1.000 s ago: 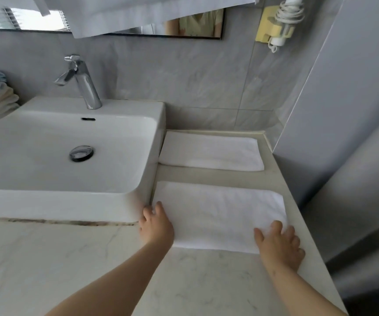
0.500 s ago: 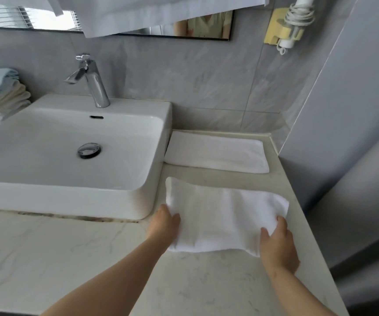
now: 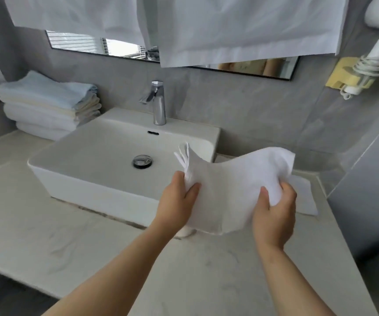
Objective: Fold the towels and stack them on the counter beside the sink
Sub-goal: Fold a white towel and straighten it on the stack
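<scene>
Left hand [image 3: 179,199] pinches the left end of the folded white terry towel [image 3: 229,183], thumb on top, fingers under. Right hand [image 3: 275,215] grips the right end the same way, thumb over, fingers curled beneath. The towel is in the air above the pale marble bench [image 3: 92,236], just right of the front corner of the white rectangular ceramic sink [image 3: 104,156]. It sags in the middle and its layered corners fan up at the left end.

Likely reason for the two-end grip: it keeps the folded layers together while the towel is carried to a pile. A flat white folded towel [image 3: 304,197] lies on the bench behind and below the right hand. A stack of folded pale blue, cream and white towels [image 3: 47,106] sits on the bench left of the sink. Either could be the drop spot; cannot tell which.

Versus half a second ago: the towel was on the bench with both hands gathering its near corners, and a second ago it lay flat under spread hands. Now it is fully lifted off. The far towel has not moved. The head view has swung up and left, so the left stack shows in full.
</scene>
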`<state>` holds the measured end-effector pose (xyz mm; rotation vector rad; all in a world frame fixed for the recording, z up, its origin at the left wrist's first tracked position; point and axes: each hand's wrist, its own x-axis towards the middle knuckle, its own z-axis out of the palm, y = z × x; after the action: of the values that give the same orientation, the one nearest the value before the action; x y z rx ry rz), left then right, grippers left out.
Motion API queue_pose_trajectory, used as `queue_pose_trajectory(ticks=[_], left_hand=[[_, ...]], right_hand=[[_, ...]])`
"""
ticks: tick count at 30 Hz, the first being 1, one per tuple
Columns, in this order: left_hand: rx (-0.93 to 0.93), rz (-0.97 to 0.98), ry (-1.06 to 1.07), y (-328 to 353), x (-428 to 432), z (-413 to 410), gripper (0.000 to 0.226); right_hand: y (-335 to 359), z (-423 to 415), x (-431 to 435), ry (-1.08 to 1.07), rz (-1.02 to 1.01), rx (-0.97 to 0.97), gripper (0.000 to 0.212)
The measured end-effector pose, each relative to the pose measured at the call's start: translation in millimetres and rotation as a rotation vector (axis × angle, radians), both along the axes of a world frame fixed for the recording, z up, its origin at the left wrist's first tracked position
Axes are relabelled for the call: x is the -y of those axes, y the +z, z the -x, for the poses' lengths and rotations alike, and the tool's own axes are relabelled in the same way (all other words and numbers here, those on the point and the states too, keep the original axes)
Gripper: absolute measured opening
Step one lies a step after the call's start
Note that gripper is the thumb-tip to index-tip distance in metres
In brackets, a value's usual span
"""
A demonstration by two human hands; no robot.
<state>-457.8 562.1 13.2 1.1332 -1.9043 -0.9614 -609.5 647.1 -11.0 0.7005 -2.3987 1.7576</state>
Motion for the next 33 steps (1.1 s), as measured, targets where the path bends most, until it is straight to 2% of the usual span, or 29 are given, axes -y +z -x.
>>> queue_pose_trajectory(ticks=[6,8,13,17,21,25,27,33], left_hand=[[-0.404,-0.228,0.188,26,51,-82,0.008],[-0.471,-0.247,0.262,29,66,-115,0.012],[-0.552,-0.23,0.447,33,111,-212,0.017],[-0.579,-0.261,0.504,37,141,-291,0.003],[-0.612,-0.293,0.566,41,163,-354,0.01],[-0.711,-0.401,0.537,42,180,-397,0.016],[-0.775,-0.466,0.526,43,189,-412,0.028],[-0.833,-0.462,0.53,45,229,-434,0.036]], right_hand=[[40,-81,62,0.255,0.212,0.015,0.038],[45,-114,82,0.338,0.219,0.033,0.038],[48,-202,135,0.482,0.181,0.074,0.038],[51,-271,176,0.564,0.171,0.127,0.039],[53,-331,207,0.617,0.166,0.158,0.037],[51,-372,233,0.649,0.135,0.172,0.037],[51,-385,245,0.658,0.133,0.189,0.035],[56,-401,286,0.653,0.152,0.21,0.036]])
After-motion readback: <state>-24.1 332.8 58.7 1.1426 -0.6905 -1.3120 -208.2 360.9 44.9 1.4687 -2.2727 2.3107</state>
